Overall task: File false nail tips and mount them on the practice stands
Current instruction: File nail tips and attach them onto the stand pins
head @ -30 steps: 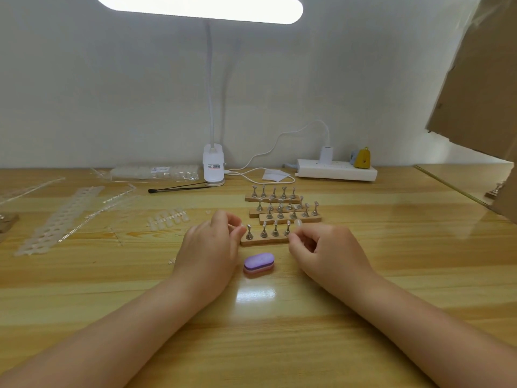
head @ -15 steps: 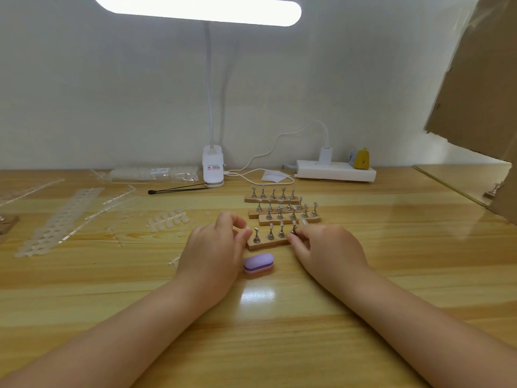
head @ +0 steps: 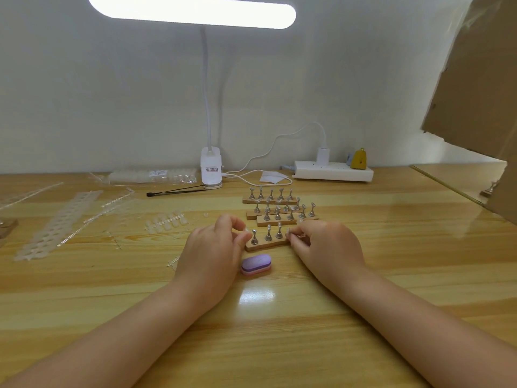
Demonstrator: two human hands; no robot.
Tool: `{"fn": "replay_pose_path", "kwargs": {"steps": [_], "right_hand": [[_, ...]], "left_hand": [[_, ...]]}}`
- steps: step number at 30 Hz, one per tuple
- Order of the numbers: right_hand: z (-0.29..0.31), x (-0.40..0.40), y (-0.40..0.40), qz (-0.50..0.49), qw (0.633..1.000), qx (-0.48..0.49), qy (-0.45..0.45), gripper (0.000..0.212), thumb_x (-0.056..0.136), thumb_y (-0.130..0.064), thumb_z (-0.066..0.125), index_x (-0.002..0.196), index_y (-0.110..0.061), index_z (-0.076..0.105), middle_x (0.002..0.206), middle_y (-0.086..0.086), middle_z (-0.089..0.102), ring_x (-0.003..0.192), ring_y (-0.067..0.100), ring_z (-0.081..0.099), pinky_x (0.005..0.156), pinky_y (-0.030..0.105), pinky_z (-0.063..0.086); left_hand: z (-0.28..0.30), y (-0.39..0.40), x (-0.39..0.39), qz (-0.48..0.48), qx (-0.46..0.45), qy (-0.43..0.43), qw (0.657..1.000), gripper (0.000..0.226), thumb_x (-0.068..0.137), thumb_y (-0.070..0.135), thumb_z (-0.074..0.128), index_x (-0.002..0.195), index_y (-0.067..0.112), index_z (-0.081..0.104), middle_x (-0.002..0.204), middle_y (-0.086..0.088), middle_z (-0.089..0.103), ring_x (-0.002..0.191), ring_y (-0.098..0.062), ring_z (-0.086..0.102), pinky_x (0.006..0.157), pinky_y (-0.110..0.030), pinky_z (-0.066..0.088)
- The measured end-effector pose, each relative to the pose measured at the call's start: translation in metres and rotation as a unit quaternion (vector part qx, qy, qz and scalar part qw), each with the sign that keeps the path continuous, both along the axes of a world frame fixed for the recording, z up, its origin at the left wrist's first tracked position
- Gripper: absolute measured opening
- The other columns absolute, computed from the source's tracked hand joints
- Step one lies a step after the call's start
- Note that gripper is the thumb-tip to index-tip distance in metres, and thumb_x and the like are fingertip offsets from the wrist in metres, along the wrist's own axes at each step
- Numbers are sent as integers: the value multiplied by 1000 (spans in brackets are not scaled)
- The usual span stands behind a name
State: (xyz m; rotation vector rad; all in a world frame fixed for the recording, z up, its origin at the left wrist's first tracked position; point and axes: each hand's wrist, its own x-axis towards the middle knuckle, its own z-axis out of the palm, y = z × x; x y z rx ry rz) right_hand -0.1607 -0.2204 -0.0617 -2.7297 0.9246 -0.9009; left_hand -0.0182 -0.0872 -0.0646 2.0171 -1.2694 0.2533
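Left of centre, the left hand (head: 212,253) has its thumb and fingers curled at the left end of the nearest practice stand (head: 265,243); whether they pinch a nail tip cannot be told. The stand has swung since a second ago, its right end now raised toward the upper right. Below it lies the purple buffer block (head: 256,264), unmoved. The right hand (head: 324,247) pinches the stand's right end, closer in than before.

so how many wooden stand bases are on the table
4. Nearest base lies between the left hand and right hand. Three more sit behind it: and, farthest. They overlap, so another may be hidden.
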Motion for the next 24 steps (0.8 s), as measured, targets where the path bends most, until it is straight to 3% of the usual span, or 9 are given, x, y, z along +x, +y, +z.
{"fn": "replay_pose_path", "kwargs": {"steps": [3,5,8,12,17,24], "right_hand": [[-1,-1,2,47,996,22,-68,9,89,-24,63,87,-19,71,65,-17,51,60,3,47,55,23,33],[2,-2,5,78,991,45,-99,6,86,-18,66,80,-18,66,65,-18,47,60,1,45,56,19,34],[3,-3,10,106,973,135,-152,9,84,-14,68,77,-16,64,71,-9,60,62,4,56,59,19,47],[4,-5,17,140,920,288,-226,8,84,-12,69,80,-19,69,71,-2,70,57,12,69,59,29,58],[3,-5,22,188,907,297,-231,13,83,-9,73,83,-22,73,71,-1,72,65,14,71,66,27,57],[3,-7,28,227,904,281,-228,12,82,-10,73,87,-20,75,77,0,74,69,16,71,70,37,59]], "left_hand": [[0,1,-1,11,-5,-12,1000,20,98,36,42,108,22,52,96,7,66,93,-18,52,76,-26,25],[0,3,-3,12,-18,-41,999,20,98,32,44,108,18,55,97,5,65,91,-21,55,78,-27,27],[2,4,-4,-11,-50,-66,997,17,97,26,52,102,12,59,94,3,67,85,-24,61,80,-33,35],[6,7,-9,-46,-93,-87,991,32,93,39,44,96,13,63,90,9,67,82,-17,63,78,-30,38],[6,6,-15,-81,-150,-150,974,29,91,34,51,94,11,69,89,6,69,87,-17,62,81,-33,43],[5,7,-14,-86,-126,-149,977,31,90,37,52,95,14,71,90,8,70,89,-14,60,83,-27,40]]}}
